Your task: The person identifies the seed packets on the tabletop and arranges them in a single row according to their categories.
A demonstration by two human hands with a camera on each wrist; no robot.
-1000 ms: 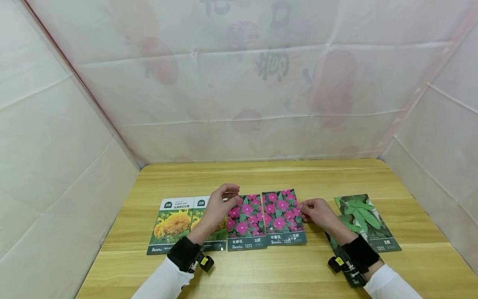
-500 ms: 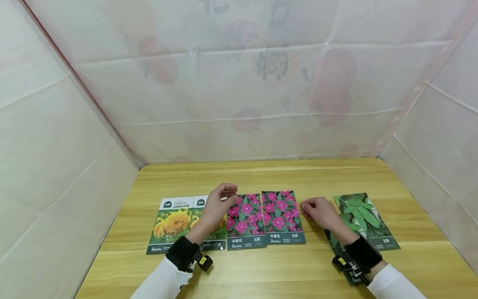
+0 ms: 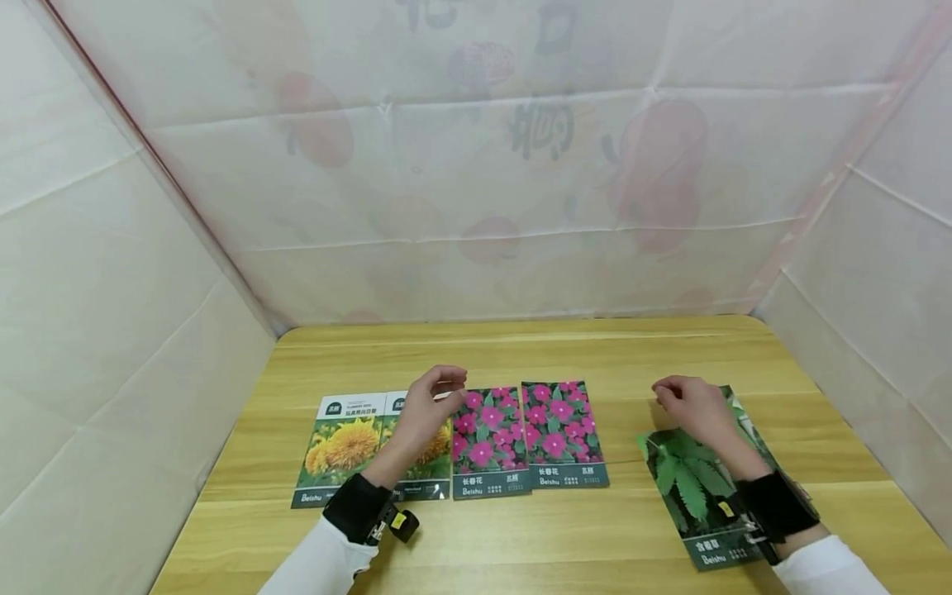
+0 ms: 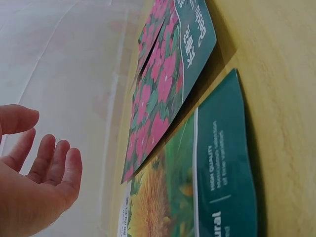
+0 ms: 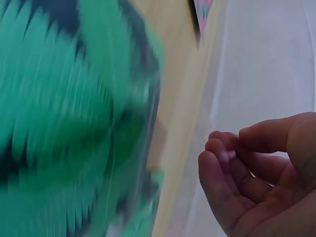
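My left hand (image 3: 426,411) hovers over the upper part of the second sunflower seed packet (image 3: 431,471), with relaxed fingers and nothing in them. Left of that packet lies another sunflower seed packet (image 3: 349,446). To its right are two pink-flowered seed packets (image 3: 489,442), side by side with a narrow gap. Over the green-leaf seed packets, my right hand (image 3: 692,406) hangs loosely curled; the right wrist view shows nothing in its fingers (image 5: 215,173). The front green-leaf packet (image 3: 687,479) lies tilted and overlaps a second green-leaf packet (image 3: 749,426), mostly hidden by the hand and forearm.
All packets lie face up on a wood-grain table (image 3: 625,537). Pale fabric walls (image 3: 476,190) enclose the back and both sides. Each wrist wears a black band (image 3: 359,506) with a small camera.
My right hand has left the right edge of the right pink-flowered packet and moved right, over the green-leaf packets. The left hand has barely moved.
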